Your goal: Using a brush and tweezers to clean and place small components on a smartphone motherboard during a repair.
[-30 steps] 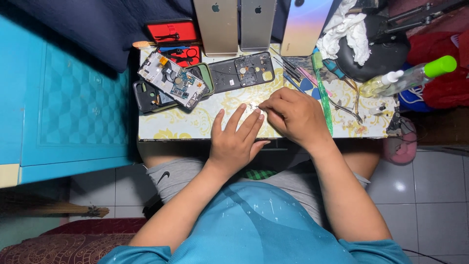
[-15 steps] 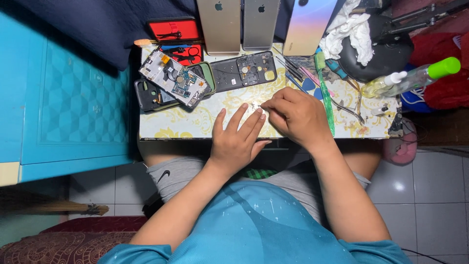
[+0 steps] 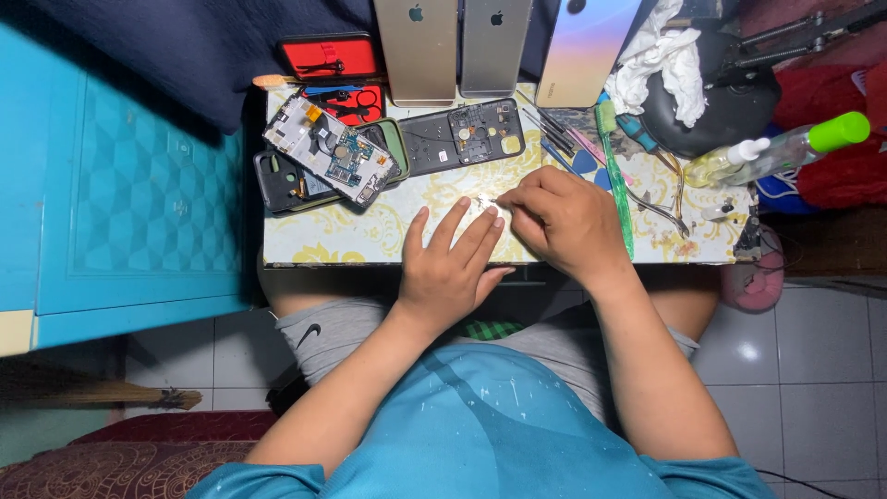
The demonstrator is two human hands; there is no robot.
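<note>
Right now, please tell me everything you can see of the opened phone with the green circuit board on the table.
The opened phone lies flat and tilted at the left of the table. Its back is off, so a green circuit board, small metal parts and a round silver piece show inside a pale frame. It rests on top of a dark case with a green rim, and its upper corner lies near the red tool kit. Neither hand touches it; the left hand lies flat on the table to its right.
</note>
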